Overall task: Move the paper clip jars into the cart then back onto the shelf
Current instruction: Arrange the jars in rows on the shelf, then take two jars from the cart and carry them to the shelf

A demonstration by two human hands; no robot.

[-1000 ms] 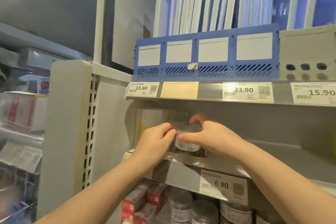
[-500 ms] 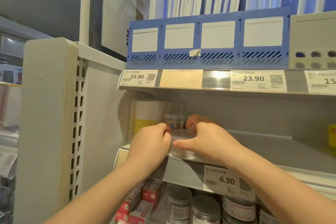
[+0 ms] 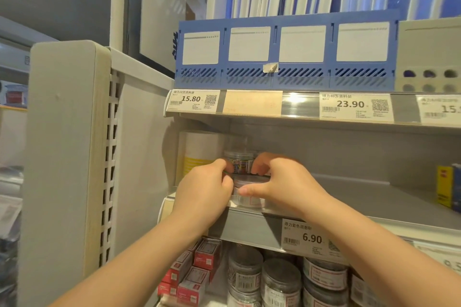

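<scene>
A blue plastic file rack [image 3: 287, 52] across the upper middle bears four white panels above dark diagonal stripes. White price tags [image 3: 354, 107] carry black digits; the card [image 3: 252, 103] between two of them is plain beige. At centre, a clear round jar [image 3: 252, 183] has a whitish label, the second clear jar [image 3: 239, 163] behind it a multicoloured one. Lower centre: small red-and-white cardboard boxes [image 3: 199, 264] beside transparent jars [image 3: 282, 279] with dark grey contents. A cream side panel [image 3: 64, 144] at left has a lattice pattern.

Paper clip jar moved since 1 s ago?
Yes: the jar shifted left along the shelf, away from the 6.90 price tag.
</scene>
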